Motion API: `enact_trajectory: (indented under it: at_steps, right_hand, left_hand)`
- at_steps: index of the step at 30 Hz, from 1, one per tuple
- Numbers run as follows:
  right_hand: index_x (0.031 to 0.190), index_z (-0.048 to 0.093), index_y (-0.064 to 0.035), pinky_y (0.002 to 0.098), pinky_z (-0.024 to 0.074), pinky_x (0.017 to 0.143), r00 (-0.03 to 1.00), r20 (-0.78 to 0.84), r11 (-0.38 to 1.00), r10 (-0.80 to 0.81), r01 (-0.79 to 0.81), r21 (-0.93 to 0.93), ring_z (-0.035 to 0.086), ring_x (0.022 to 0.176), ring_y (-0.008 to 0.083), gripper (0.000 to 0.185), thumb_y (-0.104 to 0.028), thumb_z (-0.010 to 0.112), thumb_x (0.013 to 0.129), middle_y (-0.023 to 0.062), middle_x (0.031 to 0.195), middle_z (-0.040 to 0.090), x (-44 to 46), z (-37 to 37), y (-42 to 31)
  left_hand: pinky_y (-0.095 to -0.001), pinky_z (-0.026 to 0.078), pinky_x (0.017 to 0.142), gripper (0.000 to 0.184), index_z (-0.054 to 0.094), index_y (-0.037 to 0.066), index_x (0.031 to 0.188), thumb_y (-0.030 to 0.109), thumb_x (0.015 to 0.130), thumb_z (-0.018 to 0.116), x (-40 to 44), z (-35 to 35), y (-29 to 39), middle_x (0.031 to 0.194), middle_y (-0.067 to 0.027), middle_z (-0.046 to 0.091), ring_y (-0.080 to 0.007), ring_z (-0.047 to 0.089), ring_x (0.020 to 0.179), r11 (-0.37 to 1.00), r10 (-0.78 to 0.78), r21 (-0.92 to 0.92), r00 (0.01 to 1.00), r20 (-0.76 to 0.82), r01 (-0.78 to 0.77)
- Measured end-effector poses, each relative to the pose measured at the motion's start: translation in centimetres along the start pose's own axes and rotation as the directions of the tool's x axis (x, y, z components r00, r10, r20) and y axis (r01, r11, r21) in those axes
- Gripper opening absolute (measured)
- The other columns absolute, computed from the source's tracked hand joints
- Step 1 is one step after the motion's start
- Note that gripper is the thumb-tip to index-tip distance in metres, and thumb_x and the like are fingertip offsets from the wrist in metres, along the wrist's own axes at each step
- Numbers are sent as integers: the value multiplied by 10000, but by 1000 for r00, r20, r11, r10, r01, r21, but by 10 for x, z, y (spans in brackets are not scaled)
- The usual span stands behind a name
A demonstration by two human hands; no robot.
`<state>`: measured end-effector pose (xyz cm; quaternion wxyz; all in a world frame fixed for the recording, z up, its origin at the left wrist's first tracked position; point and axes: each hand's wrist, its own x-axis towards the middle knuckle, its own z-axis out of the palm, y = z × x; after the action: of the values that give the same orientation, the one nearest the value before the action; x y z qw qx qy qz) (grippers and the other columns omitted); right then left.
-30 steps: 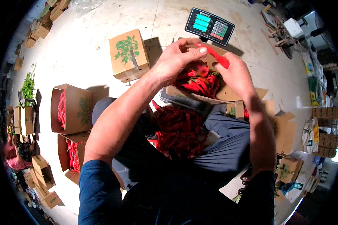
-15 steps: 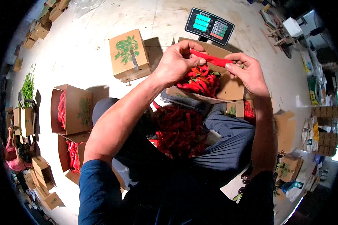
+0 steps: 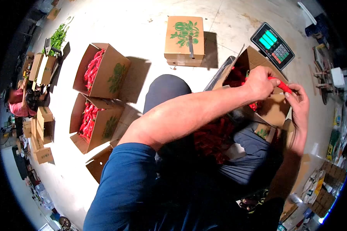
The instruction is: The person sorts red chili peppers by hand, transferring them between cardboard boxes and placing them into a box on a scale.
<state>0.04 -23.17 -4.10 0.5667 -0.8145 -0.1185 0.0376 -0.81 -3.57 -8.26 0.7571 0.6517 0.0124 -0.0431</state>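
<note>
Between my two hands, a long red pepper [image 3: 281, 85] is held over an open cardboard box [image 3: 275, 109]. My left hand [image 3: 261, 81] is closed on its left end, and my right hand [image 3: 298, 101] pinches its right end. More red peppers [image 3: 255, 105] lie in the box below, partly hidden by my left hand and forearm. The box stands beside the scale display [image 3: 273, 45], whose screens glow green. In the shade between my legs is a heap of red peppers [image 3: 214, 140].
Two open boxes of red peppers [image 3: 121, 75] [image 3: 113, 125] stand at the left. A closed box [image 3: 183, 40] with a knife [image 3: 191, 47] on top is at the upper middle. Green peppers [image 3: 59, 36] and a co-worker in pink [image 3: 17, 103] are at the far left.
The view has turned left, so the boxes and scale appear shifted right and tilted. Both hands still hold the red pepper, which now slopes down to the right.
</note>
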Motion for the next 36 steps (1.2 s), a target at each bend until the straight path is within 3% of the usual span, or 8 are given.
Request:
enact_trajectory:
  at_steps: [11,18,22,25,26,27,32,36]
  right_hand:
    - [1181,599,33,217,464,786,986,111,990,120,-111,-85,568,866,76,342,-54,697,865,27,1003,625,17,1,12]
    - [1180,607,-6,243,490,810,978,108,957,176,-144,-252,598,982,123,378,30,668,808,60,1116,634,18,8,-1]
    - [1312,573,-44,282,484,938,957,-21,723,-290,204,-660,581,1174,199,471,-119,672,857,116,1244,635,12,-23,-30]
    - [1246,607,14,275,520,861,879,-351,915,-324,196,-352,663,973,170,372,-156,650,918,127,1111,682,-11,-66,-72]
    - [1234,615,9,272,522,832,876,-387,937,-287,173,-303,666,938,165,362,-155,657,915,117,1080,689,-18,-85,-74]
    - [1222,623,5,269,525,802,871,-424,957,-248,152,-247,668,904,160,351,-154,663,912,107,1050,696,-25,-104,-71]
    - [1205,613,23,288,512,791,926,-328,853,188,-319,-414,641,871,156,447,-247,711,863,93,1008,690,-81,-195,48]
    - [1335,477,51,345,488,892,866,-248,736,434,-499,-457,591,1051,204,745,-276,802,749,145,1167,631,-157,-219,206]
  left_hand:
    - [-361,549,728,170,655,-24,910,23,752,696,-2,-3,7,825,-178,698,-254,697,779,986,32,-162,994,-102,-48]
    - [-351,539,794,215,674,9,904,49,702,740,16,-6,-14,847,-163,694,-243,687,845,981,193,21,976,-106,-191]
    - [-419,521,904,619,601,-9,1119,364,683,832,26,-36,-4,1076,-217,654,-359,635,1041,710,19,702,995,-94,53]
    - [-414,417,1055,733,468,-14,1326,325,750,768,33,-46,-22,1296,-239,534,-396,495,1244,598,259,800,956,-136,-48]
    - [-416,404,1065,709,462,-29,1334,287,768,748,22,-50,6,1302,-255,529,-402,506,1234,776,168,627,981,-102,-68]
    - [-411,415,1049,676,472,-45,1336,253,785,729,30,-53,-4,1285,-275,544,-390,535,1215,710,346,671,936,-68,-214]
    - [-373,417,1033,533,490,-37,1342,223,905,651,8,-44,30,1292,-254,569,-305,553,1206,907,356,259,933,-49,-333]
    - [-369,437,1009,466,512,-43,1318,215,939,599,-6,-44,48,1300,-184,572,-263,569,1175,867,364,402,925,-110,-293]
